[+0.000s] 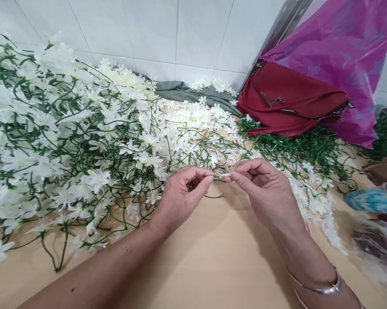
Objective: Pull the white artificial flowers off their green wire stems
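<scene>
Over the table's middle, my left hand pinches a green artificial flower stem, whose free end sticks out below the fingers. Facing it, my right hand is closed in a pinch on the thin white flower stamens at the stem's tip. The fingertips of the two hands are a short gap apart. To the left of my left hand rises a large heap of white artificial flowers on green stems. Loose white petals and bare green stems lie just beyond both hands.
A red handbag and a purple plastic bag stand at the back right, by green artificial foliage. More white pieces lie right of my right hand. A blue-and-white cup and clear plastic wrapping are at the right edge.
</scene>
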`<state>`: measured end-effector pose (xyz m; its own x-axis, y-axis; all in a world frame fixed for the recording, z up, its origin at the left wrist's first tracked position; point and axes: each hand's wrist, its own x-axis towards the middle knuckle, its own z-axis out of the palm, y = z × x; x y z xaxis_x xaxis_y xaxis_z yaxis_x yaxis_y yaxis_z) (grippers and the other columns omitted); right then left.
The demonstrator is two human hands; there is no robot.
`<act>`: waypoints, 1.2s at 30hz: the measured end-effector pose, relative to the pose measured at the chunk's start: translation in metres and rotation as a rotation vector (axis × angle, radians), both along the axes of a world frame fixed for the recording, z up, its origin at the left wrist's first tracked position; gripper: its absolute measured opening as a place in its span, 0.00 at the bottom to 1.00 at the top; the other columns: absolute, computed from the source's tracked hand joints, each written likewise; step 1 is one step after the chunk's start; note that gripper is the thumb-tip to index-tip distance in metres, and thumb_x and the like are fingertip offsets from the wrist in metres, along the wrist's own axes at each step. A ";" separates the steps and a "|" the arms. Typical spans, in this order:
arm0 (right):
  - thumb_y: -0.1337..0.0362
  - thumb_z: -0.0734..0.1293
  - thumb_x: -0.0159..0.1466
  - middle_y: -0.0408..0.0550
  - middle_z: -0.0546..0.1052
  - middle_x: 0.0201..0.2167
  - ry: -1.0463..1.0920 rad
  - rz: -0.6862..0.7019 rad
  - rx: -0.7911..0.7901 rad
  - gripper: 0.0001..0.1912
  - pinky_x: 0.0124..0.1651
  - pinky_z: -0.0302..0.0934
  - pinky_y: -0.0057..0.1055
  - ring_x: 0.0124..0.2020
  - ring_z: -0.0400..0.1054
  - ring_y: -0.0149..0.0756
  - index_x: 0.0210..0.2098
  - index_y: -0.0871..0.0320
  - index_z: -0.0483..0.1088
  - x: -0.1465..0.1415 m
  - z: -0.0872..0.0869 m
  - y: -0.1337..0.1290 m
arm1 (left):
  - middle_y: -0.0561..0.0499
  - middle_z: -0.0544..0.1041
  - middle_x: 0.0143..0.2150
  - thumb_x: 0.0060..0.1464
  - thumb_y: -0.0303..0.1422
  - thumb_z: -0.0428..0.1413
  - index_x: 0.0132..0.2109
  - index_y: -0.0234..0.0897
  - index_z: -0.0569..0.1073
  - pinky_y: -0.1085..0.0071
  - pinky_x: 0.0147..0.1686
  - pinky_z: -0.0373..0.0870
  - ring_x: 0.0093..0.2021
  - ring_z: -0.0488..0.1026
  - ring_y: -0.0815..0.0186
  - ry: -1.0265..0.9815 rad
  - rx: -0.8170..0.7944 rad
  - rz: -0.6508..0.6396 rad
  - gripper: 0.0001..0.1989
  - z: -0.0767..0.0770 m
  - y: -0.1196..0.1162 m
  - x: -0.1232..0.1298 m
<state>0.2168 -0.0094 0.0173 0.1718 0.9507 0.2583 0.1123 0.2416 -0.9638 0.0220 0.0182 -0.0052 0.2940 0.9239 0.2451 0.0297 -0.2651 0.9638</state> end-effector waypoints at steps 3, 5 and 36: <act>0.65 0.75 0.63 0.45 0.80 0.35 -0.086 -0.095 0.042 0.05 0.44 0.73 0.34 0.38 0.77 0.37 0.35 0.52 0.75 0.005 -0.001 0.001 | 0.52 0.76 0.30 0.64 0.34 0.59 0.40 0.37 0.80 0.70 0.32 0.67 0.30 0.71 0.68 0.028 0.033 0.007 0.07 0.002 -0.001 0.000; 0.64 0.73 0.63 0.46 0.81 0.36 -0.109 -0.175 0.054 0.04 0.45 0.72 0.37 0.40 0.77 0.40 0.36 0.52 0.74 0.010 -0.002 0.004 | 0.51 0.77 0.31 0.63 0.33 0.59 0.39 0.38 0.80 0.70 0.33 0.67 0.30 0.71 0.67 0.059 0.063 0.014 0.06 0.002 -0.002 0.000; 0.77 0.61 0.63 0.53 0.75 0.34 -1.192 -0.224 0.091 0.14 0.38 0.62 0.36 0.32 0.67 0.41 0.32 0.57 0.75 0.019 -0.009 0.056 | 0.51 0.78 0.32 0.64 0.30 0.59 0.37 0.37 0.80 0.70 0.35 0.69 0.33 0.74 0.66 0.018 0.211 -0.060 0.07 0.010 -0.004 -0.003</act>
